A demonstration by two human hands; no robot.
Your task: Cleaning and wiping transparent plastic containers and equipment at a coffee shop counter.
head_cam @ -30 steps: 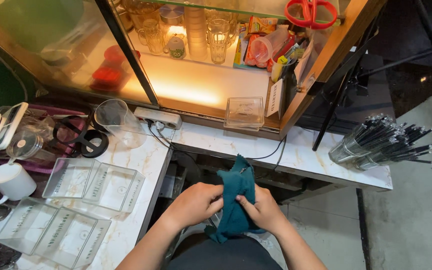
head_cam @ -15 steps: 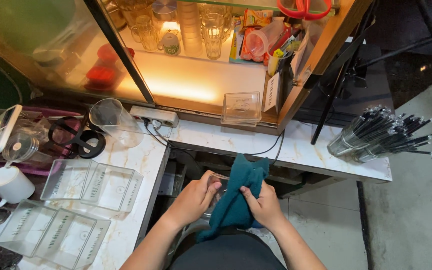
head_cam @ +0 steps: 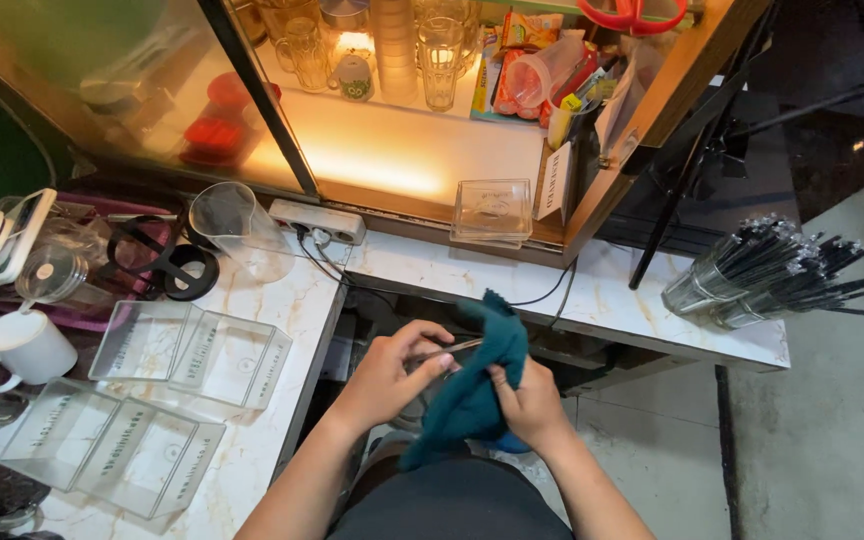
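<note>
Head view: in the lower middle of the frame the left hand [head_cam: 384, 372] pinches a thin metal utensil [head_cam: 444, 351] between thumb and fingertips, its far end buried in a dark teal cloth [head_cam: 474, 388]. What kind of utensil it is cannot be told. The right hand [head_cam: 527, 400] is closed around the cloth, bunching it over the hidden end, while a loose tail of cloth hangs toward the bottom of the frame. Both hands are held in the gap in front of the white marble table [head_cam: 592, 300], touching nothing on it.

The step in hand looks like wiping the utensil dry. The next move would call for drawing the metal through the bunched cloth, with the pinch kept firm.

At left lie clear plastic trays [head_cam: 192, 350]; a white mug [head_cam: 22, 345] stands at the left edge. At right, metal cups of black straws [head_cam: 767, 275].
</note>
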